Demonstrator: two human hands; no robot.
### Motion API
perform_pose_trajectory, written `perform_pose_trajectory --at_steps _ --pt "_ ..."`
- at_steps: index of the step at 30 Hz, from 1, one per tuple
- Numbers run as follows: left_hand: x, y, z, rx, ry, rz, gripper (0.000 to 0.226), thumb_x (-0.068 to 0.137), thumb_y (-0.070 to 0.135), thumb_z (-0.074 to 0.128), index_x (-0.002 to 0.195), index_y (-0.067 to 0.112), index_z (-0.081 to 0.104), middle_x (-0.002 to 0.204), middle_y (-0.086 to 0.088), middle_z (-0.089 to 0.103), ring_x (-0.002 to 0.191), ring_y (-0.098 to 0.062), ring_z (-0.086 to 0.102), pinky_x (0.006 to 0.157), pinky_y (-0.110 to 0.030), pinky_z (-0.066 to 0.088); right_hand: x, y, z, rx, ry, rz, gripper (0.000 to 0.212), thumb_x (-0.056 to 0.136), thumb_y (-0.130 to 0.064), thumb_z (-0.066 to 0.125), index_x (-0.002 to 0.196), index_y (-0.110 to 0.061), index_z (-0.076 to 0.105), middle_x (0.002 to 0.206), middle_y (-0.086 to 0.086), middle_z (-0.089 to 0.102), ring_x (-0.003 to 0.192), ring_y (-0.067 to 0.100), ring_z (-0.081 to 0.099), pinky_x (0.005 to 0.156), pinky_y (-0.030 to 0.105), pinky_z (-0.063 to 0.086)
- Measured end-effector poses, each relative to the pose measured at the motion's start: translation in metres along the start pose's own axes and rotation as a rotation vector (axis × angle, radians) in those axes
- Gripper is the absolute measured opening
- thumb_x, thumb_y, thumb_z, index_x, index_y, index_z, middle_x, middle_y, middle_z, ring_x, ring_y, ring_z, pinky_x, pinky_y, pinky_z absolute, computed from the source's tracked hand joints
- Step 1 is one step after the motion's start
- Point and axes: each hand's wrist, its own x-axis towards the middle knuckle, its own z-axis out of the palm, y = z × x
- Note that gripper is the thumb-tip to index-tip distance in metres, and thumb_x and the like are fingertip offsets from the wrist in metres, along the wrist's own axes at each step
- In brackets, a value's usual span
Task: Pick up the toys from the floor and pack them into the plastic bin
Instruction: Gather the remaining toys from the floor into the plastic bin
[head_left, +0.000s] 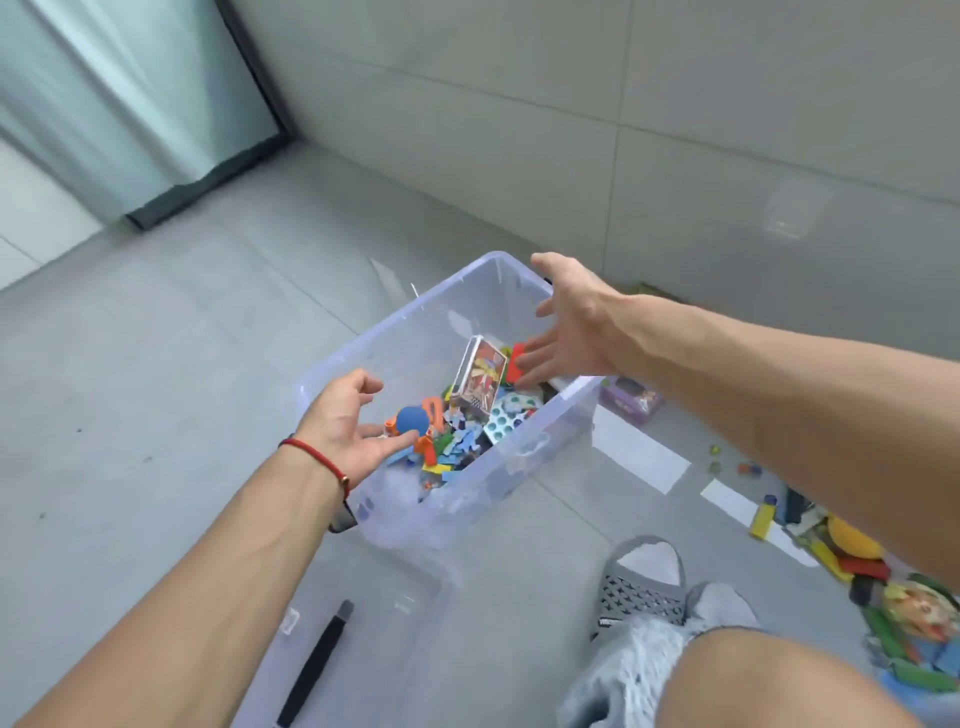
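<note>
Both hands reach over a clear plastic bin (363, 343) on a grey tiled floor (156, 364). Left hand (345, 423), wearing a red string bracelet (317, 457) at the wrist, is palm up with fingers loosely spread, holding nothing; a blue ball (413, 420) sits just beside its fingertips, whether touching or apart I cannot tell. Right hand (563, 322) is spread wide, fingers straight, over the far right side of the bin, its fingertips near a red block (514, 366); it grips nothing.

Inside the bin lie many small toys: a colourful box (479, 382) standing tilted, a grey tray with round holes (501, 423), and a heap of mixed plastic pieces (447, 447) in blue, orange, green and yellow.

The floor runs to a pale tiled wall (623, 130) at the far side. At far left stands a frosted glass door (104, 93) with a dark frame.

Right of the bin, more toys lie scattered on the floor: a purple box (631, 397), small beads (727, 462), a yellow block (763, 517), and a bright pile (893, 597) at the right edge. A clear lid (374, 613) with a black handle (317, 665) lies near, in front of the bin. The person's knee (769, 680) and a foot in a grey slipper (644, 587) show at near right.
</note>
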Motion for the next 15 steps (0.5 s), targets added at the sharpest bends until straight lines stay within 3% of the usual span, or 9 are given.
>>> perform_pose_trajectory --at_steps 3,7,11,15 --pt "-0.004 0.0 -0.004 0.051 0.044 0.059 0.034 0.091 0.012 0.05 0.124 0.006 0.053 0.14 -0.023 0.037 0.118 -0.041 0.046 0.097 -0.049 0.05 -0.008 0.002 -0.006 -0.169 0.051 -0.048 0.066 0.097 -0.059 0.039 0.137 -0.007 0.045 0.137 0.027 0.047 0.101 0.047 0.058 0.086 0.059 0.052" --pt "-0.017 -0.02 0.025 0.118 -0.017 0.245 0.026 0.094 0.008 0.049 0.116 0.003 0.06 0.112 -0.017 0.053 0.095 -0.031 0.062 0.078 -0.037 0.057 -0.019 0.002 -0.058 -0.306 0.158 -0.122 0.057 0.1 -0.055 0.037 0.118 -0.007 0.063 0.117 0.019 0.061 0.104 0.033 0.063 0.093 0.052 0.054" --pt "-0.027 -0.061 0.083 0.293 -0.183 0.39 0.026 0.09 -0.003 0.043 0.103 0.004 0.065 0.096 -0.013 0.063 0.081 -0.023 0.057 0.07 -0.035 0.054 -0.034 0.022 -0.139 -0.322 0.295 -0.136 0.052 0.102 -0.048 0.039 0.109 -0.005 0.067 0.106 0.021 0.067 0.087 0.033 0.065 0.086 0.045 0.055" --pt "-0.018 -0.126 0.146 0.529 -0.406 0.366 0.022 0.092 -0.003 0.045 0.098 0.006 0.065 0.09 -0.01 0.062 0.079 -0.02 0.056 0.065 -0.031 0.052 -0.036 0.074 -0.224 -0.515 0.448 -0.092 0.036 0.101 -0.035 0.044 0.104 -0.004 0.063 0.091 0.02 0.068 0.071 0.027 0.063 0.069 0.036 0.054"
